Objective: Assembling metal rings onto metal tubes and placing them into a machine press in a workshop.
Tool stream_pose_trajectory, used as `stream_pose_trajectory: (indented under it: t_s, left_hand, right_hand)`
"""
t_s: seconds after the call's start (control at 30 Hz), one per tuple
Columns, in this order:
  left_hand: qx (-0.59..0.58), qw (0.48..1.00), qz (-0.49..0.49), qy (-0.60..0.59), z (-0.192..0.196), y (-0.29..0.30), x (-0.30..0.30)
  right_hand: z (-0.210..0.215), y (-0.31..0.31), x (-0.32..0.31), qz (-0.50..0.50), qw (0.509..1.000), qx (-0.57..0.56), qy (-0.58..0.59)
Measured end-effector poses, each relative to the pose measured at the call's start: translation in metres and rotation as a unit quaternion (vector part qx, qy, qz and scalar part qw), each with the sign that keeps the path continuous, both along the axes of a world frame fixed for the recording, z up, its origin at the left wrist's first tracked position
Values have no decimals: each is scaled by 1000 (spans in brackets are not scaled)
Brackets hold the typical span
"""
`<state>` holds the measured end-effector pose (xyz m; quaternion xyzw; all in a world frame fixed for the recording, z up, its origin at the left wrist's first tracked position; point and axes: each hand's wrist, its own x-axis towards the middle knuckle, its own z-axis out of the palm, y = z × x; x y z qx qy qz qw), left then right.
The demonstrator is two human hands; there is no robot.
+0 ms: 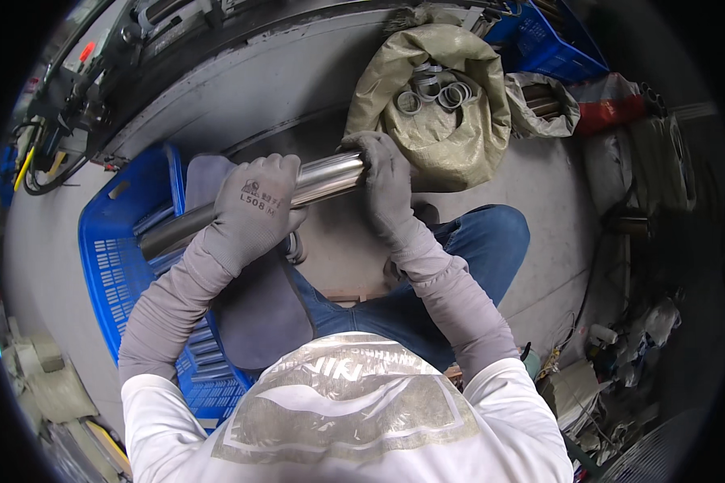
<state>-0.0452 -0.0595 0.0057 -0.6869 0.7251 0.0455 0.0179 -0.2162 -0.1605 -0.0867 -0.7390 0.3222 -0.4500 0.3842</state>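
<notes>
A shiny metal tube point(330, 179) lies slantwise in front of me, its near-left end over the blue crate. My left hand point(259, 201), in a grey glove, is wrapped round the tube's middle. At the tube's far right end my right hand point(385, 181), gloved too, closes over the tip and hides it. Beneath the left forearm a dark grey pad point(264, 318) covers my left thigh. More metal tubes point(205, 354) lie in the blue plastic crate point(105, 241) on my left.
Ahead stands an open woven sack point(439, 153) with several metal rings point(451, 95) on it. Beyond it are a smaller sack of tubes point(542, 101) and another blue crate point(551, 40). Machinery point(97, 105) runs along the far left. Clutter and clear plastic bags point(660, 322) lie right.
</notes>
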Motion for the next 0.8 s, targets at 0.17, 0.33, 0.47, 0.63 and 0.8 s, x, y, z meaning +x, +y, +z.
stream_pose_trajectory:
  t_s: [0.17,0.33,0.47,0.63,0.8]
  left_hand:
    - [-287,947,-119,85,20,9,-16]
    - [-76,790,135,593,-7,41,-6]
    - [-275,699,49,659,-16,18,35]
    - [-539,810,1,229,48,-20,55]
    - [-342,839,158,392,110,-10,33]
  right_hand:
    - [11,-18,-14,-43,993,-64,94]
    - [-3,-44,-31,-8,933,172,-317]
    - [14,-39,-5,68,858,413,-298]
    - [32,-58,4,197,876,396,-193]
    - [-13,-152,-36,-155,953,13,260]
